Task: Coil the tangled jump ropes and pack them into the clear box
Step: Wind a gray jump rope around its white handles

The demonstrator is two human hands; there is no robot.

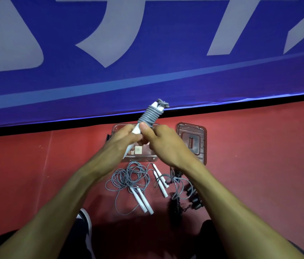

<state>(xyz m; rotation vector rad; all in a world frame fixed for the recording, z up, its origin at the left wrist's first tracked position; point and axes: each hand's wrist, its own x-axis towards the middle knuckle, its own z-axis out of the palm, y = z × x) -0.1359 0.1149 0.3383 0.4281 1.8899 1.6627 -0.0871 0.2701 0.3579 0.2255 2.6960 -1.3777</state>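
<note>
A person seated on a red floor [35, 174] holds a grey jump rope [150, 115] wound tightly around its paired white handles, the bundle raised and tilted up toward a blue banner [147, 53]. The left hand [123, 136] wraps its grip around the lower part of the handles, apparently to steady the bundle, while the right hand [161, 139] pinches at the lowest turns of cord, thumb pressed just below the coil, seemingly to keep the wraps from slipping. A small knot of cord sits at the top end, which suggests this rope is nearly ready to pack.

Directly beneath the hands lies the clear box [138, 157], open on the floor; what shows through its bottom is a small square label, and no rope appears to be inside, though the hands hide much of it. Its lid [192, 139] rests flat just to the right.

Nearer the person, a second grey rope [128, 176] lies in loose loops with its white handles alongside, a further pair of white handles [160, 181] lies beside it, and a black-handled rope [177, 202] lies tangled, all not yet coiled.
</note>
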